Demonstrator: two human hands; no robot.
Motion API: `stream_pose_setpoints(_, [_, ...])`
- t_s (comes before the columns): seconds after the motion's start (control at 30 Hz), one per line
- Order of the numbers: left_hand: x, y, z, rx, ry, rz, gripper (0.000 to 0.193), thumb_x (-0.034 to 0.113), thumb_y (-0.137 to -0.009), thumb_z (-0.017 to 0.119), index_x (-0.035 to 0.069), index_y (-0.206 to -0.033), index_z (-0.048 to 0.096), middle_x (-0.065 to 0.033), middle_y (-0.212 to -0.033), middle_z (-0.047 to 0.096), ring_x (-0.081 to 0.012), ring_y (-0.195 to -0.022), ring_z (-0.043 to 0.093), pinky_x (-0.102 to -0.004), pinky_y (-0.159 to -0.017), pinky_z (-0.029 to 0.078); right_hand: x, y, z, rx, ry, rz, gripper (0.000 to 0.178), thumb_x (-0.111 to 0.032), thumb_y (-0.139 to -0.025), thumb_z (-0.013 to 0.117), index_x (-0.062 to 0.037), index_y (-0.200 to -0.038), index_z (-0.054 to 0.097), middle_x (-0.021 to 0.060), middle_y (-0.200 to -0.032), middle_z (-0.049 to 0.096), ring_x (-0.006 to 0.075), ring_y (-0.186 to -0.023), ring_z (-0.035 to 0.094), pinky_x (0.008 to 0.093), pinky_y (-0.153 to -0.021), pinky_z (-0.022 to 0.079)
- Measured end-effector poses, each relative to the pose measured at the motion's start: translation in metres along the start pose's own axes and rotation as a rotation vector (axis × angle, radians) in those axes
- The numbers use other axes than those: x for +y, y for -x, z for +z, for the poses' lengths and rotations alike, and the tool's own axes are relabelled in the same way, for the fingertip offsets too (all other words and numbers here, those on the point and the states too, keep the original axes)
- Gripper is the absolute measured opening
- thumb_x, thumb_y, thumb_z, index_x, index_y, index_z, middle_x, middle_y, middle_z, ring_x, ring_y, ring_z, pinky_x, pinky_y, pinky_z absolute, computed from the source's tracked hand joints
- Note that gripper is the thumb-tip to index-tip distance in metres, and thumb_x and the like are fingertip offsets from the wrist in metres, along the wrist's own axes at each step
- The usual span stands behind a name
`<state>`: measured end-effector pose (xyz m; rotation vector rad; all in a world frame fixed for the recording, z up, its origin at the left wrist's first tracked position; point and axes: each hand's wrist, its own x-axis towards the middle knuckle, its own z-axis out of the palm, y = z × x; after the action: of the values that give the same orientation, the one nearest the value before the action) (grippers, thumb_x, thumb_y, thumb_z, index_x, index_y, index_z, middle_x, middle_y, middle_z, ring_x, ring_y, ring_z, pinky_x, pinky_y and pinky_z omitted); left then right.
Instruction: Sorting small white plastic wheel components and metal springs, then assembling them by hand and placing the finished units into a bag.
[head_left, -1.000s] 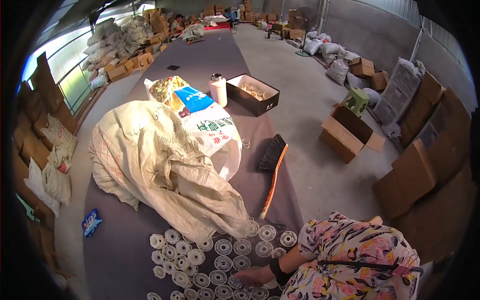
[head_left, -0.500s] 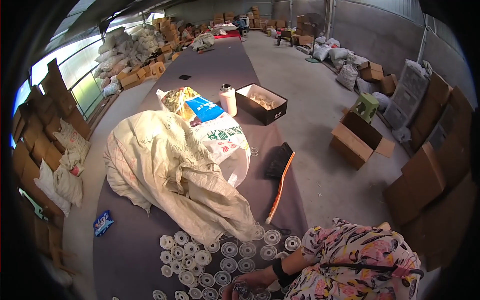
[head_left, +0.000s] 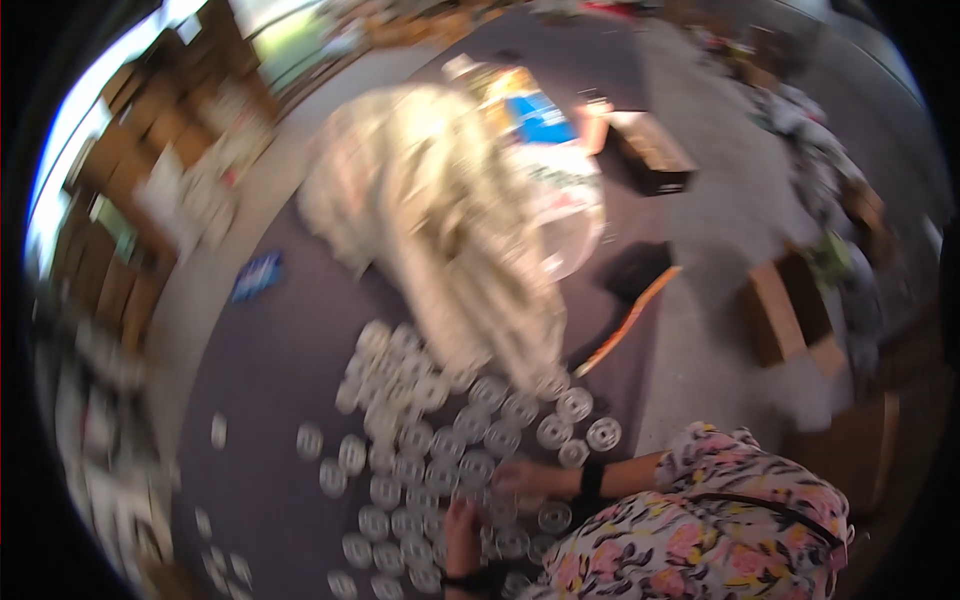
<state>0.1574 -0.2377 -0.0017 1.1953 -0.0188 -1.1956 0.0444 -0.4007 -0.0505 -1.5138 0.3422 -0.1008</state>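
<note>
Many round, clear plastic discs with ringed centres (head_left: 476, 467) lie spread over the dark table in front of me, some whiter pieces (head_left: 385, 412) heaped at their far left. My right hand (head_left: 520, 478) reaches leftward low over the discs, a black band on its wrist. Just nearer and to its left, my left hand (head_left: 463, 522) comes up from the lower edge among the discs, also with a black band. Motion blur smears the fingers of both hands; whether either holds a disc cannot be made out.
A large beige woven sack (head_left: 430, 220) lies beyond the discs, beside a printed plastic bag (head_left: 560, 195). A black brush with an orange handle (head_left: 632, 318) lies to its right. Farther off are an open box (head_left: 655, 150) and a blue packet (head_left: 258, 276). Cardboard boxes (head_left: 790, 310) stand on the floor.
The view has tilted down and swung left, showing more of the discs nearer to me. My left hand has come fully into sight, and both hands are now apart.
</note>
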Motion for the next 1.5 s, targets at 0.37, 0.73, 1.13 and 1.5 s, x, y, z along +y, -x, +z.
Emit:
stream_pose_setpoints(0.37, [0.015, -0.005, 0.011, 0.158, -0.456, 0.542, 0.030, 0.004, -0.078, 0.065, 0.002, -0.105, 0.053, -0.0002, -0.087, 0.055, -0.0081, -0.075, 0.052, -0.0229, -0.065, 0.043, -0.056, -0.035, -0.002, -0.140, -0.730, 0.675, 0.043, -0.027, -0.079, 0.060, -0.0158, -0.119, 0.047, -0.0050, -0.085, 0.053, 0.0033, -0.062, 0.046, 0.0180, -0.050, 0.034])
stream_pose_setpoints(0.73, [0.042, -0.046, -0.045, 0.361, 0.583, 0.061, 0.031, 0.042, -0.089, 0.048, 0.012, -0.082, 0.051, 0.0019, -0.063, 0.045, -0.0126, -0.059, 0.043, -0.0278, -0.058, 0.039, -0.084, -0.120, -0.007, 0.149, -0.317, 0.312, 0.034, -0.016, -0.080, 0.061, -0.0127, -0.111, 0.046, 0.0011, -0.086, 0.055, 0.0040, -0.064, 0.049, 0.0166, -0.045, 0.030])
stream_pose_setpoints(1.13, [0.092, -0.127, -0.169, 0.913, -1.219, 0.612, 0.049, 0.022, -0.067, 0.074, 0.001, -0.107, 0.054, -0.0154, -0.102, 0.057, -0.0324, -0.096, 0.052, -0.0393, -0.084, 0.041, -0.038, -0.088, -0.010, 0.088, -0.634, 0.579, 0.028, -0.021, -0.084, 0.056, -0.0162, -0.110, 0.046, 0.0022, -0.081, 0.058, 0.0048, -0.057, 0.048, 0.0175, -0.039, 0.021])
stream_pose_setpoints(1.5, [0.085, -0.109, -0.137, 0.922, -1.242, 0.713, 0.050, 0.018, -0.070, 0.070, 0.007, -0.115, 0.052, -0.0121, -0.114, 0.052, -0.0306, -0.108, 0.047, -0.0429, -0.091, 0.035, -0.034, -0.107, -0.004, -0.099, -0.768, 0.618, 0.039, -0.037, -0.084, 0.060, -0.0145, -0.113, 0.047, 0.0018, -0.085, 0.059, 0.0071, -0.062, 0.053, 0.0173, -0.043, 0.032])
